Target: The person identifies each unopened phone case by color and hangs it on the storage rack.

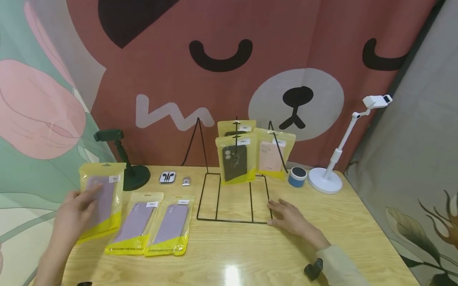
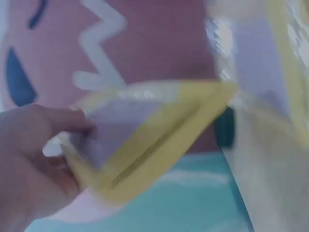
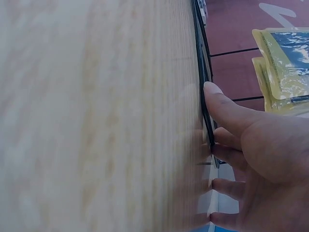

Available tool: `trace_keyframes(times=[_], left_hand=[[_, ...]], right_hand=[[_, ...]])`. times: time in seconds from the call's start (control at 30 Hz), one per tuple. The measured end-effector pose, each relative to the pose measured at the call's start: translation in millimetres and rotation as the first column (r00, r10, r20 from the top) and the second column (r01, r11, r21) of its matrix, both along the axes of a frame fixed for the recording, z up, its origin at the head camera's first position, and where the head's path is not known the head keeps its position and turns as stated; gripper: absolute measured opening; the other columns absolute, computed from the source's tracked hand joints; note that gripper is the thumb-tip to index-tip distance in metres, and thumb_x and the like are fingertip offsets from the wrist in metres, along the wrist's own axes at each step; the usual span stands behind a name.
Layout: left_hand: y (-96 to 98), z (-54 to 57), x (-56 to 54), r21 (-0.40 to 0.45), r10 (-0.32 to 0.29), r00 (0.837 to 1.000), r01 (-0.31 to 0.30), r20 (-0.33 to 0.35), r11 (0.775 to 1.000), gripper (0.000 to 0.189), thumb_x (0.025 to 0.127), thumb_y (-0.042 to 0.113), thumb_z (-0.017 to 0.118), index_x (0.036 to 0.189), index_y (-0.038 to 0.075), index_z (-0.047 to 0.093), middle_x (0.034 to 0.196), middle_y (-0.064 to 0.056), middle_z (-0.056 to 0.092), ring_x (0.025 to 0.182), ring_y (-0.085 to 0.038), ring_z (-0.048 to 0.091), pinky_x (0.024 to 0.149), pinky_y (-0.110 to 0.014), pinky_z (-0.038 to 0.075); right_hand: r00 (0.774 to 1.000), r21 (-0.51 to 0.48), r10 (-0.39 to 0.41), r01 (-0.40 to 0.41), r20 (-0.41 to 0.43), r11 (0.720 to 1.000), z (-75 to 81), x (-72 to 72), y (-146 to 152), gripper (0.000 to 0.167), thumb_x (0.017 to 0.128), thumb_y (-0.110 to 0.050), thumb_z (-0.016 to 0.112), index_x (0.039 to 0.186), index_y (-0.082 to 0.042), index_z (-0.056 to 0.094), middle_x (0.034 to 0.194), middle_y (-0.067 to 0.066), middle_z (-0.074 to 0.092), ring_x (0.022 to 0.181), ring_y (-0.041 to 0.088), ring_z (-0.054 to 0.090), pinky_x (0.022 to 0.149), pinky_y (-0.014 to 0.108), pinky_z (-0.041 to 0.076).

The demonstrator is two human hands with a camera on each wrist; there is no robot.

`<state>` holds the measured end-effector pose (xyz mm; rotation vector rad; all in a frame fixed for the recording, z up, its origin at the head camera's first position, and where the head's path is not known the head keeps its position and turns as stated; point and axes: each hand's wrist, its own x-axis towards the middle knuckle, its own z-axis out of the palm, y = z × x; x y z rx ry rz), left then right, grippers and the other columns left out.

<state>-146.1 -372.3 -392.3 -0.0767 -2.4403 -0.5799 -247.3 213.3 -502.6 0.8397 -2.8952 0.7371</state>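
Note:
At the left, my left hand (image 1: 76, 210) grips a clear-and-yellow pouch with a lilac phone case (image 1: 106, 198) in it, raised above the table. The left wrist view shows the thumb and fingers (image 2: 72, 121) on the pouch's edge. Beside it, two more pouches with lilac phone cases (image 1: 136, 220) (image 1: 171, 224) lie on the table. My right hand (image 1: 291, 218) rests at the front right corner of a black wire display rack (image 1: 234, 221), fingertips touching wire and tabletop. Pouches with black phone cases (image 1: 234, 161) and one pink phone case (image 1: 270, 157) hang on the rack.
Behind the pouches stand a dark green phone stand (image 1: 130, 174), boxed earphones (image 1: 167, 177) and a small silver clip player (image 1: 186, 181). Right of the rack are a blue-and-white round gadget (image 1: 297, 177) and a white stand (image 1: 325, 180). A printed curtain (image 1: 161, 71) hangs behind the table.

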Motion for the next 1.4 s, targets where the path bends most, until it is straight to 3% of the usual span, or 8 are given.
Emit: trace_keyframes(times=[0.1, 0.23, 0.47, 0.63, 0.77, 0.9, 1.13, 1.4], left_hand=[[20.0, 14.1, 9.9, 0.145, -0.089, 0.996, 0.088, -0.003, 0.985, 0.040, 0.085, -0.004, 0.067, 0.125, 0.004, 0.064, 0.079, -0.005, 0.039, 0.063, -0.009, 0.030, 0.047, -0.024, 0.028], [45.2, 27.5, 24.2, 0.376, -0.194, 0.980, 0.163, 0.047, 0.912, 0.043, 0.087, 0.004, 0.070, 0.129, 0.010, 0.063, 0.071, 0.004, 0.032, 0.064, -0.009, 0.031, 0.056, -0.017, 0.039], [81.7, 35.9, 28.1, 0.608, -0.519, 0.853, 0.437, -0.047, 0.663, 0.043, 0.082, -0.013, 0.067, 0.124, -0.005, 0.061, 0.114, 0.007, 0.066, 0.081, -0.004, 0.059, 0.068, -0.016, 0.052], [101.9, 34.9, 17.9, 0.513, -0.639, 0.766, 0.576, -0.068, 0.636, 0.042, 0.080, -0.016, 0.067, 0.120, -0.004, 0.065, 0.117, 0.007, 0.068, 0.080, -0.006, 0.065, 0.078, -0.017, 0.051], [112.9, 32.6, 9.6, 0.468, -0.688, 0.723, 0.633, -0.071, 0.617, 0.043, 0.079, -0.015, 0.068, 0.119, 0.001, 0.067, 0.114, 0.006, 0.068, 0.070, -0.007, 0.057, 0.060, -0.019, 0.050], [119.7, 29.5, 2.6, 0.440, -0.696, 0.717, 0.640, -0.047, 0.629, 0.042, 0.080, -0.011, 0.070, 0.119, 0.005, 0.068, 0.104, 0.005, 0.066, 0.062, -0.010, 0.045, 0.049, -0.024, 0.041], [124.7, 29.6, -4.1, 0.452, -0.635, 0.770, 0.550, 0.051, 0.702, 0.038, 0.084, 0.003, 0.072, 0.121, 0.012, 0.069, 0.102, 0.005, 0.064, 0.070, -0.011, 0.048, 0.052, -0.026, 0.041], [125.2, 28.8, -11.9, 0.462, -0.618, 0.777, 0.507, 0.121, 0.728, 0.037, 0.087, 0.012, 0.072, 0.123, 0.016, 0.068, 0.111, 0.006, 0.064, 0.086, -0.009, 0.052, 0.059, -0.024, 0.047]], right_hand=[[1.000, 0.004, 0.006, -0.006, -0.006, 1.000, 0.4, -0.5, 0, 0.063, 0.086, -0.038, 0.071, 0.134, -0.001, 0.055, 0.142, 0.018, 0.048, 0.131, 0.053, 0.035, 0.101, 0.069, 0.028], [1.000, 0.004, 0.012, -0.012, -0.008, 1.000, -0.2, -0.9, -2, 0.063, 0.086, -0.038, 0.071, 0.134, -0.001, 0.056, 0.142, 0.018, 0.048, 0.131, 0.053, 0.034, 0.100, 0.070, 0.028], [1.000, 0.006, 0.003, -0.003, 0.009, 1.000, -0.8, -0.9, -1, 0.062, 0.086, -0.038, 0.071, 0.134, -0.002, 0.055, 0.143, 0.016, 0.047, 0.132, 0.051, 0.033, 0.101, 0.070, 0.028], [1.000, 0.000, 0.003, -0.003, 0.010, 1.000, 1.0, 0.7, -2, 0.062, 0.086, -0.037, 0.071, 0.134, -0.001, 0.056, 0.143, 0.018, 0.047, 0.131, 0.053, 0.034, 0.101, 0.070, 0.027], [1.000, -0.008, 0.009, -0.009, 0.015, 1.000, 1.9, 3.0, -3, 0.063, 0.086, -0.037, 0.071, 0.133, 0.001, 0.055, 0.142, 0.020, 0.047, 0.130, 0.054, 0.034, 0.101, 0.070, 0.027], [1.000, -0.011, 0.006, -0.005, 0.017, 1.000, 2.0, 5.1, -2, 0.063, 0.086, -0.037, 0.071, 0.134, 0.001, 0.055, 0.142, 0.020, 0.047, 0.130, 0.054, 0.034, 0.101, 0.070, 0.026], [1.000, -0.016, 0.007, -0.006, 0.030, 1.000, 0.8, 4.4, -1, 0.062, 0.087, -0.038, 0.070, 0.134, -0.001, 0.055, 0.143, 0.018, 0.047, 0.133, 0.051, 0.033, 0.103, 0.068, 0.025], [0.999, -0.014, -0.004, 0.004, 0.041, 1.000, 2.5, 3.9, -1, 0.063, 0.087, -0.040, 0.069, 0.135, -0.001, 0.054, 0.145, 0.018, 0.045, 0.134, 0.051, 0.031, 0.104, 0.068, 0.024]])
